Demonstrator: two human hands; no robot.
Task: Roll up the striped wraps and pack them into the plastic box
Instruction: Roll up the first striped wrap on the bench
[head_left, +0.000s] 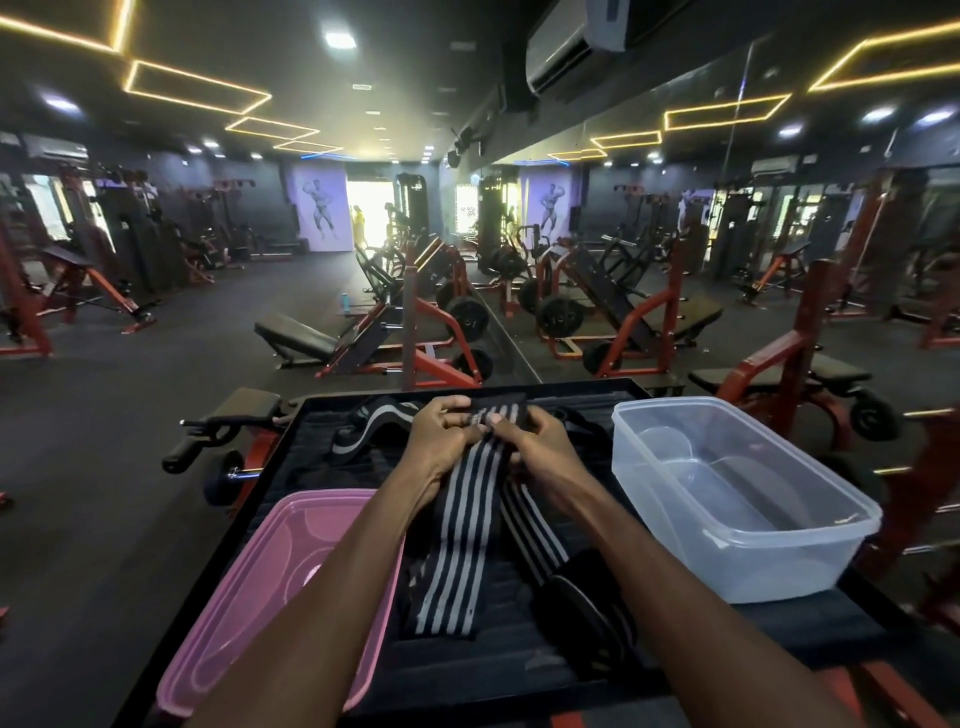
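A black tray (311, 441) fills the foreground, with gym benches and red-framed machines (415, 332) on the dark floor beyond it and a mirror wall (727, 234) running along the right. On the tray's near left corner lies a pink lid (234, 597), partly hidden under the left forearm. A clear box (841, 545) stands at the tray's right edge, open at the top, nothing visible inside it. Behind the left hand a second wrap (374, 426) lies loosely bunched at the far side of the tray, and a dark rolled item (582, 608) sits near the right forearm, too dim to tell apart from the surface. The striped wrap (457, 535) runs down the middle of the tray between the two forearms, its free end lying flat toward the viewer and its far end raised at the hands. The left hand (441, 436) curls over that far end, fingers bent round the rolled portion. The right hand (535, 441) pinches the same end from the other side, thumb and fingertips closed on the fabric. Both forearms reach forward, roughly parallel, wrists close together above the tray's centre.
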